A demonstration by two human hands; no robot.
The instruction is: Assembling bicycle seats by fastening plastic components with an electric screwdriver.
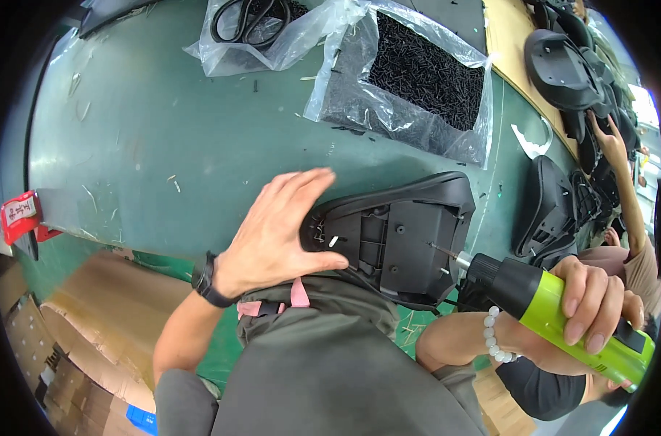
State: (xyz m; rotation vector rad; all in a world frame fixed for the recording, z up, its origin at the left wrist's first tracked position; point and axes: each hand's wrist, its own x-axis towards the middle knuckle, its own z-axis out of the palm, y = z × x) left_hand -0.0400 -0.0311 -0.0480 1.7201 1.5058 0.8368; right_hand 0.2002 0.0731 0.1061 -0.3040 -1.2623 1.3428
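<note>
A black moulded part (412,248), like the underside of a saddle with ribs and a padded rim, lies at the table's near edge. My left hand (276,229) is open around its narrow left end, thumb and fingers apart; whether it touches the rim I cannot tell. My right hand (595,301) grips a lime-green electric screwdriver (534,291) with a black nose. Its thin bit reaches over the right side of the part; whether the tip sits on a screw is too small to tell. A small white piece (334,241) shows near the narrow end.
Clear plastic bags lie at the back, one full of black screws (428,73), another under black cable loops (250,22). More black parts (545,207) stand at the right, near another person's arm (632,196). A red packet (19,216) sits far left; cardboard (120,320) lies below.
</note>
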